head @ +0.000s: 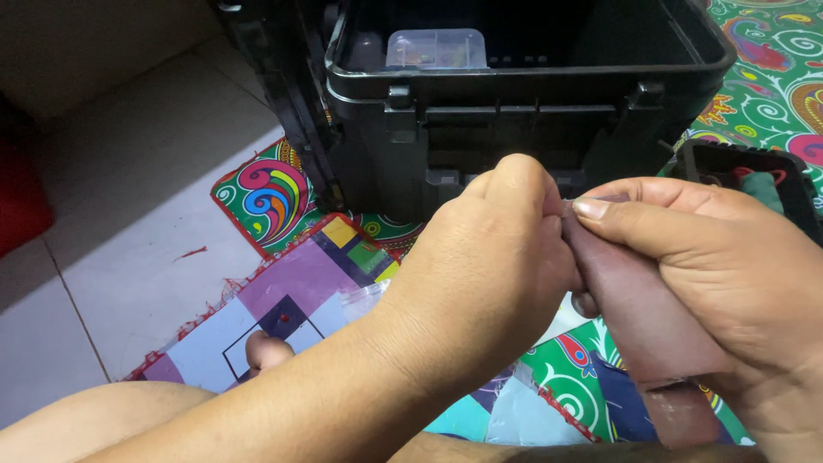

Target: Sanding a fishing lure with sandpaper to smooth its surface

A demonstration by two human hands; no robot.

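My left hand (484, 266) is closed in a fist around the top end of a strip of reddish-brown sandpaper (639, 317). My right hand (729, 257) holds the same strip from the right, with the thumb pressed along its upper edge. The strip hangs down between the two hands towards my lap. Both hands are held close together in front of an open black plastic toolbox (514, 94). What the left fist holds beyond the strip's end is hidden by its fingers.
A small clear plastic organiser (435, 47) sits inside the toolbox. A black tray (737, 163) stands at the right. Under everything lies a colourful patterned mat (274, 197) on a pale tiled floor (129, 171). My bare knee (94, 424) is at lower left.
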